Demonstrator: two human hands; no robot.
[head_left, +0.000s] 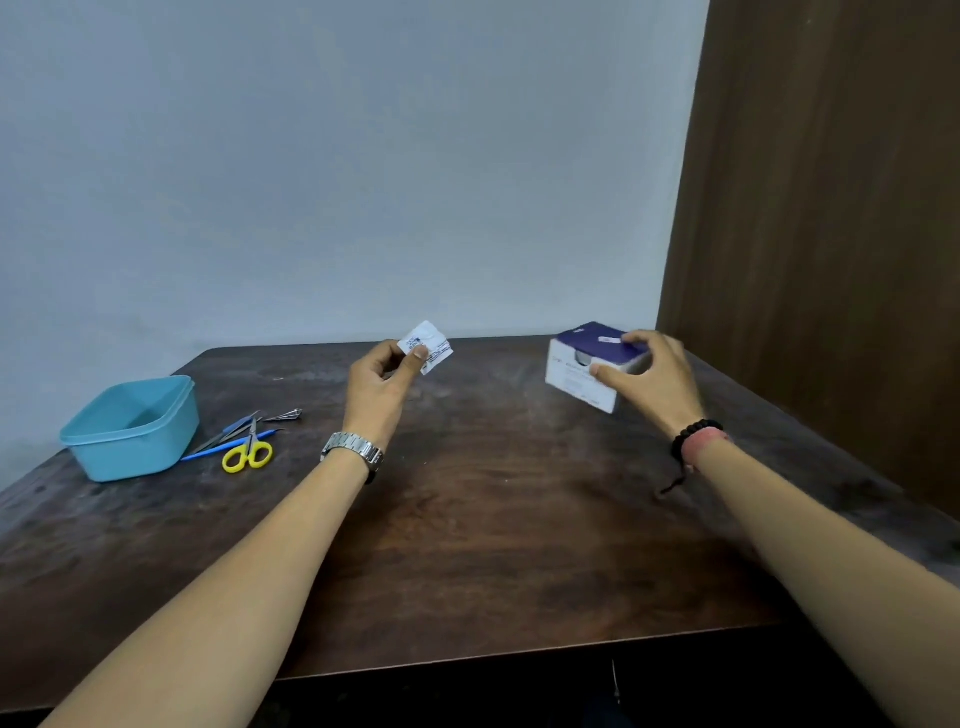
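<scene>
Left hand (379, 384): raised over the table (493, 493), roughly 12 o'clock from table centre. Thumb and forefinger pinch a small white sachet (428, 343) with blue print by its lower-left corner. The sachet is in the air, clear of the tabletop, and its printed face is toward the camera. Print is too small to read. Metal watch (353, 448) on that wrist.

Right hand (652, 382): at 2 o'clock, grasping a white box with dark blue top (569, 382). Fingers are curled over the top and the thumb is on the near face. The box sits tilted and slightly blurred. Can't tell if its base touches the table. Black bead bracelet (691, 436) and a pink band on that wrist.

Sachet and box are well apart, with the box at 3 o'clock from the sachet.

At 9 o'clock, near the left edge: a light blue plastic tub (135, 454), no lid on. Just beside it, at its 3 o'clock, is a tool cluster: yellow-handled scissors (251, 446), metal tweezers (228, 431), a thin blue-handled probe (223, 448), and a small metal clipper (284, 414) a bit further toward 1 o'clock. The tools overlap each other, and none are in contact with either hand.

Behind: grey wall (363, 182), and a brown wood panel (831, 234) at 3 o'clock.
</scene>
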